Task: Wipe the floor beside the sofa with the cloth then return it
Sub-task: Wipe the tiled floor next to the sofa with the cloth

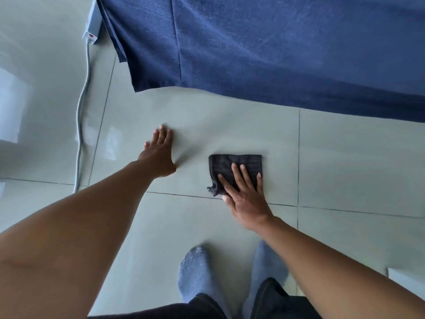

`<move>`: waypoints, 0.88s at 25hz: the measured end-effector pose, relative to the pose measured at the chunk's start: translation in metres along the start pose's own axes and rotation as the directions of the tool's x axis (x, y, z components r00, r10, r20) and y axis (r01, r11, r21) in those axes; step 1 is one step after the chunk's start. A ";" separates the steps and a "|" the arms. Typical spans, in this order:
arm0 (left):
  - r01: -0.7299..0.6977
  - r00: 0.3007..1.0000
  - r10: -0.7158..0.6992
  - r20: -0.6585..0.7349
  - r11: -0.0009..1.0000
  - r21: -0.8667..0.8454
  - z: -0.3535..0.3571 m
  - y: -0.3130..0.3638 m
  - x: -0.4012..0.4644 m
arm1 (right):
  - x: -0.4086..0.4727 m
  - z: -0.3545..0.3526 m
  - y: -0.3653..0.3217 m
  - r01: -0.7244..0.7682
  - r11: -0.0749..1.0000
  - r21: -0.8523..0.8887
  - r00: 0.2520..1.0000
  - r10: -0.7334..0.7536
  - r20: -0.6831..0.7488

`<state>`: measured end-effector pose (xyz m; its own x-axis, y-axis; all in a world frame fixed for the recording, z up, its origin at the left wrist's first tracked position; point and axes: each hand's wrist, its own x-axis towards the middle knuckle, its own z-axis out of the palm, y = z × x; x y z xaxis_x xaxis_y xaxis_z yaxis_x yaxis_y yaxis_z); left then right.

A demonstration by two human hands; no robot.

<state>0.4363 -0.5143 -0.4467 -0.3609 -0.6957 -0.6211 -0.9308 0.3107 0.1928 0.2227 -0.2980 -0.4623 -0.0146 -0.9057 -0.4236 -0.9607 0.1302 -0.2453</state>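
Note:
A dark grey folded cloth (pixel 234 162) lies flat on the pale tiled floor (pixel 345 157), a short way in front of the blue sofa cover (pixel 264 49). My right hand (pixel 245 192) presses down on the cloth's near half, fingers spread across it. My left hand (pixel 159 153) rests palm-down on the bare tile to the left of the cloth, fingers apart and holding nothing.
A white power strip (pixel 90 33) sits at the sofa's left corner, and its grey cable (pixel 80 125) trails toward me along the floor. My feet in blue socks (pixel 197 272) stand just behind the cloth. A white object's edge (pixel 404 279) shows at the lower right.

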 end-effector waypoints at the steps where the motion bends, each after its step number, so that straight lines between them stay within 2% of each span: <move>1: 0.011 1.000 -0.011 0.005 1.000 0.010 -0.001 0.002 -0.001 | -0.004 -0.006 0.011 -0.032 0.999 0.001 0.999 0.032 0.039; 4: 0.061 0.997 -0.063 0.049 0.997 0.057 -0.005 0.014 0.000 | 0.010 -0.032 0.041 -0.136 0.991 -0.009 0.982 0.136 0.128; 6: 0.147 0.987 -0.153 0.056 0.984 0.098 -0.013 0.035 0.000 | 0.030 -0.051 0.054 -0.170 0.985 -0.031 0.971 0.173 0.166; 8: 0.212 0.977 -0.209 -0.052 0.975 0.067 -0.022 0.064 0.003 | 0.042 -0.066 0.061 -0.144 0.989 -0.012 0.970 0.144 0.198; 9: 0.207 0.969 -0.206 -0.138 0.978 -0.010 -0.024 0.079 0.006 | 0.043 -0.070 0.064 -0.128 0.991 0.036 0.976 0.119 0.180; 10: 0.166 0.959 -0.186 -0.212 0.980 -0.111 -0.023 0.093 0.009 | 0.043 -0.071 0.068 -0.125 0.986 0.112 0.987 0.111 0.120; 12: 0.056 0.959 -0.134 -0.250 0.953 -0.297 -0.018 0.122 0.012 | 0.038 -0.066 0.076 -0.167 0.941 0.295 0.967 0.214 -0.136; 14: 0.029 0.978 -0.109 -0.180 0.916 -0.401 -0.009 0.152 0.014 | 0.038 -0.062 0.084 -0.296 0.850 0.436 0.831 0.454 -0.322; 15: 0.048 0.983 -0.116 -0.141 0.910 -0.411 -0.002 0.165 0.015 | 0.041 -0.063 0.087 -0.367 0.799 0.477 0.767 0.550 -0.331; 18: 0.090 0.980 -0.137 -0.142 0.951 -0.296 0.011 0.192 0.019 | 0.054 -0.068 0.089 -0.515 0.650 0.559 0.671 0.711 -0.209; 20: 0.130 0.978 -0.165 -0.126 0.960 -0.248 0.012 0.200 0.022 | 0.063 -0.075 0.091 -0.572 0.464 0.677 0.576 0.814 -0.072; 22: 0.175 0.978 -0.198 -0.061 0.946 -0.273 0.012 0.201 0.023 | 0.062 -0.080 0.093 -0.590 0.321 0.741 0.561 0.823 0.091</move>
<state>0.2418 -0.4601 -0.4311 -0.1719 -0.7817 -0.5995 -0.9597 -0.0043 0.2809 0.1101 -0.3748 -0.4415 -0.7732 -0.3649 -0.5186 -0.0941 0.8748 -0.4753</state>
